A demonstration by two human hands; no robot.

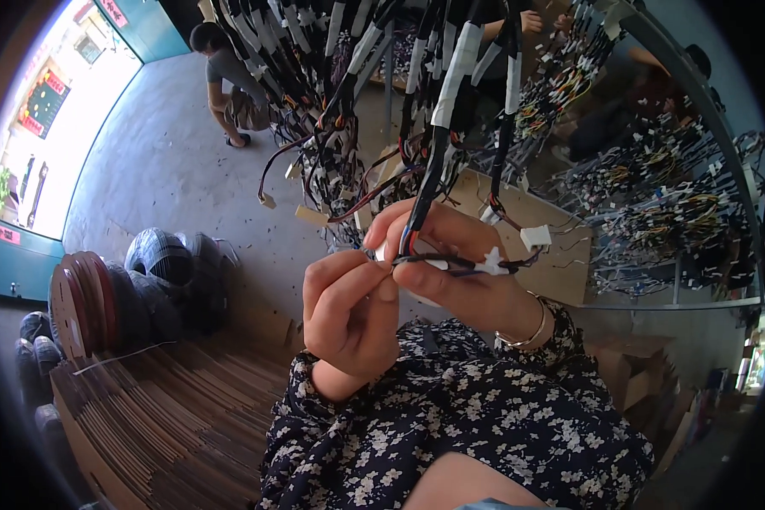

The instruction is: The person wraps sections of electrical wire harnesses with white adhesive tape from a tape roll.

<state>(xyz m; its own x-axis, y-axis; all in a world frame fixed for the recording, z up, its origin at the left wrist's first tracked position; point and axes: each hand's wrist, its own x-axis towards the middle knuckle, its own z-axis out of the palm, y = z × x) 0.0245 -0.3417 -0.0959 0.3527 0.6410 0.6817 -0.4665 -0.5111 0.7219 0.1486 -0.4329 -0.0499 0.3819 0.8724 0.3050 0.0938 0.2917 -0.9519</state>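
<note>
The cable is gripped by the right hand, among harnesses. The left hand is closed at the cable's lower end; what is pinched cannot be told. A connector is suspended beside the right hand.

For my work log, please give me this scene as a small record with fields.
Right hand: holding a black-taped wire bundle
Left hand: closed at the coloured wires; pinched piece unclear
Beside right hand: white connector
Above: more hanging bundles
Lower left: stacked cardboard
Background: another person, open doorway
</note>
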